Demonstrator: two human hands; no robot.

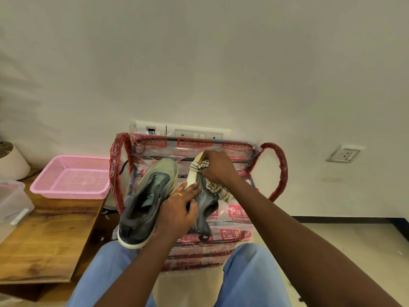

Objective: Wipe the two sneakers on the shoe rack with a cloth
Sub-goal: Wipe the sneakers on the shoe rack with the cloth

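Observation:
Two grey-green sneakers sit on a shoe rack (pixel 273 156) wrapped in clear plastic with red print. The left sneaker (pixel 146 202) lies flat on the rack, toe pointing away. The right sneaker (pixel 204 204) is tipped on its side, its pale sole turned left. My left hand (pixel 179 211) grips that sneaker around its middle. My right hand (pixel 215 166) holds a bunched white cloth (pixel 200 166) with dark stripes against the sneaker's toe; the cloth's tail hangs below my wrist.
A pink mesh basket (pixel 70 177) and a clear lidded box (pixel 12 202) stand on a wooden table (pixel 44 240) to the left. A white pot (pixel 13 160) sits behind them. Wall sockets lie behind the rack, tiled floor to the right, my knees below.

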